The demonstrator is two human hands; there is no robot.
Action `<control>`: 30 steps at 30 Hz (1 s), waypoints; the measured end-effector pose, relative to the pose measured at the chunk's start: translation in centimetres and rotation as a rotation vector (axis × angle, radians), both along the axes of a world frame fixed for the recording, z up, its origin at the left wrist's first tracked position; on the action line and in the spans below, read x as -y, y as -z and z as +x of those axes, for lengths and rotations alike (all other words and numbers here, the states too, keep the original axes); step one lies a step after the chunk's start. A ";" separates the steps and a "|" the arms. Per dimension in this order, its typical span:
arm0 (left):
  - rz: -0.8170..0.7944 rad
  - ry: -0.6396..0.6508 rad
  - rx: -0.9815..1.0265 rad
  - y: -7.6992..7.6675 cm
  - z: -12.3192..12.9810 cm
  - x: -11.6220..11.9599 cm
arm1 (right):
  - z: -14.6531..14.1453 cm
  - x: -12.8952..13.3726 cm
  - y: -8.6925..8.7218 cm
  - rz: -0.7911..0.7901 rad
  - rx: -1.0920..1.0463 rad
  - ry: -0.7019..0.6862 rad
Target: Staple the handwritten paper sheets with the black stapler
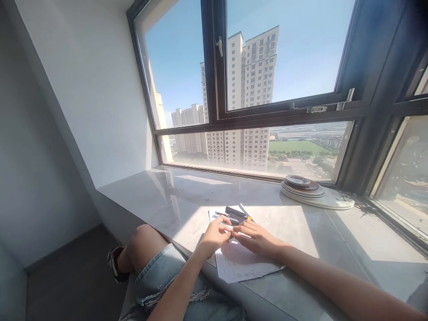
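My left hand [216, 232] and my right hand [253, 236] meet over white paper sheets [245, 266] on the window ledge. The left fingers are curled with the thumb and fingertips close together; whatever lies between them is too small to make out. My right hand is bent over the paper, its fingertips next to the left ones. Just beyond the hands lie a black object [236, 212], like a stapler or case, and several pens [222, 217]. A silvery stick [245, 211] lies beside them. Lines of print or writing show on the lower sheet.
The tiled ledge [187, 191] runs under a large window with a dark frame [254, 119]. At the back right, a stack of round plates or boards [302, 189] stands near the frame. My bent knee [147, 240] is beside the ledge at the lower left.
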State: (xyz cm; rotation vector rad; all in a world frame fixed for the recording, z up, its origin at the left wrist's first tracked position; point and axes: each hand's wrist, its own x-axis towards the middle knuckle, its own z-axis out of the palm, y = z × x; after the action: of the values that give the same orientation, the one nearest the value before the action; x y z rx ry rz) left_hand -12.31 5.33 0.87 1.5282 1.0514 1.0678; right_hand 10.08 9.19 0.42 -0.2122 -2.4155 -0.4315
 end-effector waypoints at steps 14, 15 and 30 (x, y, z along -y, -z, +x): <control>0.232 -0.428 -0.970 -0.6 -9.8 -11.1 | 11.6 -11.8 1.5 -0.649 -0.419 0.768; 0.204 -0.382 -1.014 0.1 -10.0 -11.5 | 11.8 -11.8 1.6 -0.685 -0.393 0.814; 0.336 -0.370 -1.083 1.6 -10.6 -12.6 | 10.5 -12.7 3.6 -0.563 -0.079 0.877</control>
State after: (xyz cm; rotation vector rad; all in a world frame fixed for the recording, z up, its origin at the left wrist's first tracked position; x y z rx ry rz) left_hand -22.87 17.90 -0.70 2.3296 2.0116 0.6104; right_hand 20.54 21.92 -3.16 -1.5211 -2.1960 -0.0845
